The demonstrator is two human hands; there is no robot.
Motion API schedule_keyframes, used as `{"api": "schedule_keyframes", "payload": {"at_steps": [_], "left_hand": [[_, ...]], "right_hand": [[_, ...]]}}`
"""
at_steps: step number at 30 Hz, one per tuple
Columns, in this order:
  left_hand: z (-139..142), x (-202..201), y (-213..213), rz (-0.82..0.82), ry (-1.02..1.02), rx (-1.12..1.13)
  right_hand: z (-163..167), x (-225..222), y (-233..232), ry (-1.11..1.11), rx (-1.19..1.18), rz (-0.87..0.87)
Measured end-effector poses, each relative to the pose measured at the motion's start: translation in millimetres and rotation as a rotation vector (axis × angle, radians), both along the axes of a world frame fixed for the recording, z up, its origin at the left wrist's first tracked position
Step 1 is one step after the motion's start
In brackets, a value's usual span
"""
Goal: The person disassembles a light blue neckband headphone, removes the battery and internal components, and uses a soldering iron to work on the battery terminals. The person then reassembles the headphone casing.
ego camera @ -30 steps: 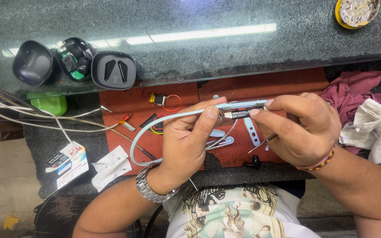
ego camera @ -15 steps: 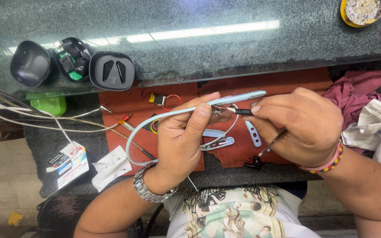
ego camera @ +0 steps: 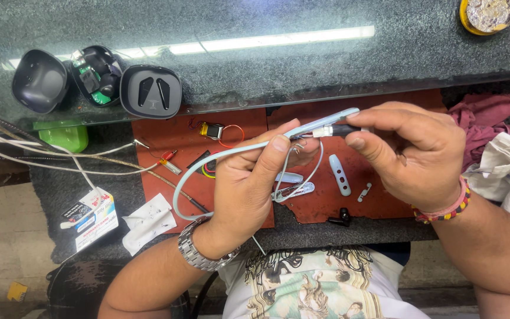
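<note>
My left hand (ego camera: 249,189), with a metal watch on the wrist, pinches a pale blue neckband earphone (ego camera: 219,159) between thumb and fingers. Its thin band loops down and left past my wrist. My right hand (ego camera: 411,150), wearing a beaded bracelet, grips the black and white end part (ego camera: 334,130) of the same neckband, close against my left fingertips. Thin wires (ego camera: 302,177) hang from the opened end. Both hands hover over a reddish-brown work mat (ego camera: 231,207).
Loose pale blue shell pieces (ego camera: 339,174), a small battery with red wire (ego camera: 212,130) and tiny parts lie on the mat. Opened dark earbud cases (ego camera: 95,80) sit on the glass counter. Cables and a small box (ego camera: 90,215) are left, cloths (ego camera: 503,153) right, a tin (ego camera: 491,15) top right.
Both hands have shifted slightly right and up with the neckband. My right fingers have closed further over its end part.
</note>
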State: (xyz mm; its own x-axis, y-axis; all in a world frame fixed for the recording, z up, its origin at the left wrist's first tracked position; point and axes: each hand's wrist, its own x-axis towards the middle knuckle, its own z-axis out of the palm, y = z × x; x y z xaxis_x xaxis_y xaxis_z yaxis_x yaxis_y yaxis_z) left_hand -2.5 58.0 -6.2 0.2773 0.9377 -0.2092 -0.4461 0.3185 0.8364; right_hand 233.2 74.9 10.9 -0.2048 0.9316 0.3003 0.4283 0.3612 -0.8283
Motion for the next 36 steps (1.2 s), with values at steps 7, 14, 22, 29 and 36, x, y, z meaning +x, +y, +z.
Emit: {"api": "schedule_keyframes", "payload": {"at_steps": [7, 14, 22, 29, 36], "left_hand": [[1, 1, 0, -0.014, 0.026, -0.038], [2, 0, -1, -0.014, 0.012, -0.030], [-2, 0, 0, 0.035, -0.019, 0.054], [-3, 0, 0, 0.055, 0.040, 0.065], [-2, -1, 1, 0.054, 0.051, 0.062]], "right_hand": [[0, 0, 1, 0.048, -0.068, -0.025], [-5, 3, -5, 0.220, -0.197, -0.017], [1, 2, 1, 0.155, -0.131, 0.040], [8, -1, 3, 0.060, -0.056, 0.052], [2, 3, 0, 0.100, -0.158, -0.073]]}}
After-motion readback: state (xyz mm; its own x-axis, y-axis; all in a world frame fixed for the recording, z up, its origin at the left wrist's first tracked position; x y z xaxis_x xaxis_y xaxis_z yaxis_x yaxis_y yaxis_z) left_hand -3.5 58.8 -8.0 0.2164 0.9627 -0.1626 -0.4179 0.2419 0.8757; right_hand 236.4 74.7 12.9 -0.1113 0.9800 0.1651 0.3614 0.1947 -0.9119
